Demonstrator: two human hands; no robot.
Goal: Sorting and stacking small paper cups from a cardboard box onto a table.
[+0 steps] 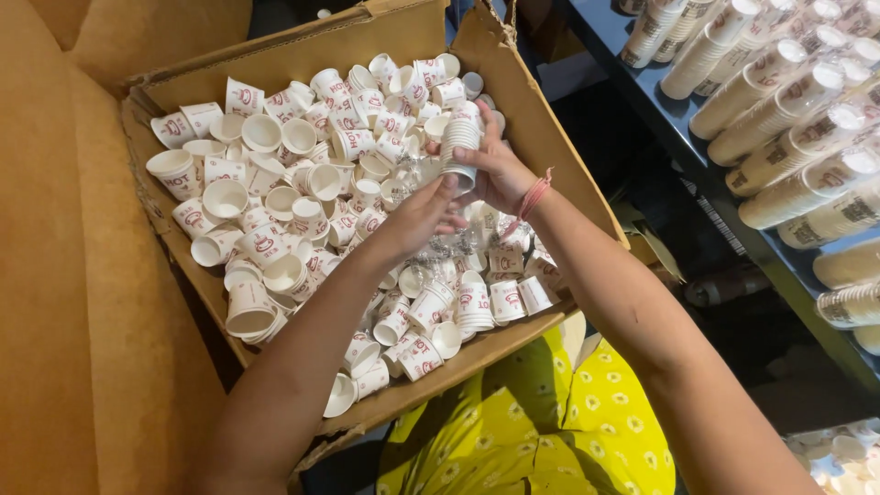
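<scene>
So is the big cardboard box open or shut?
Open. The cardboard box has its flaps folded outward, and the loose paper cups inside show from above.

Both bare arms reaching forward and inward from the bottom edge, forearms converging toward the middle. Left hand (420,220) palm down, fingers extended and slightly curled, fingertips touching the right hand's. Right hand (495,170) raised a little higher, wrist bent (a pink thread tied round it), fingers and thumb wrapped in a closed grip. Left elbow low at the lower left, right forearm running diagonally to the lower right corner.
</scene>
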